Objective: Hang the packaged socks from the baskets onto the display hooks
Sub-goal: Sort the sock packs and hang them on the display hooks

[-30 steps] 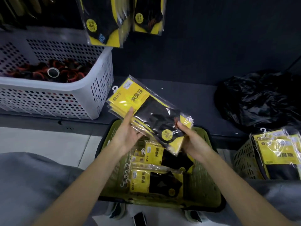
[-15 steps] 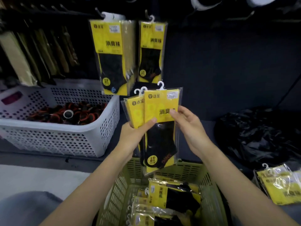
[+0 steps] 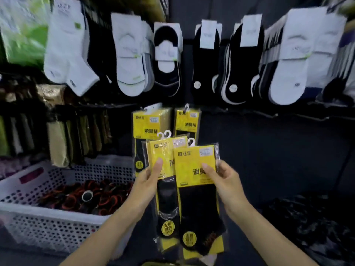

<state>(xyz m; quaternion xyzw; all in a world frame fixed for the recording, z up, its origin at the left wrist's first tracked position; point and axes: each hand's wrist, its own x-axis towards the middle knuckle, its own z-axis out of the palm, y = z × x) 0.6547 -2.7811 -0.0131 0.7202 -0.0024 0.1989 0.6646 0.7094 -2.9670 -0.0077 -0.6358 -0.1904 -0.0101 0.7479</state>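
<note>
Just right of the white basket (image 3: 57, 223), the left hand (image 3: 148, 181) clamps its thumb on the rear sock packs (image 3: 163, 156), with the rest of its grip hidden behind them. Farther right of the basket, the front sock pack (image 3: 196, 166) overlaps them. The right hand (image 3: 224, 181) pinches it, thumb on its yellow card and fingers (image 3: 224, 169) curled round its edge.

Two bare forearms (image 3: 107, 233), left hand (image 3: 147, 184), right hand (image 3: 227, 181), short plain fingernails

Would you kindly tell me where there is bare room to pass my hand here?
The bare dark wall panel right of the hung yellow plastic sock packs, below the row of black and white socks and above the black plastic bag, is free. Left is crowded: beige packets, white perforated basket.
</note>
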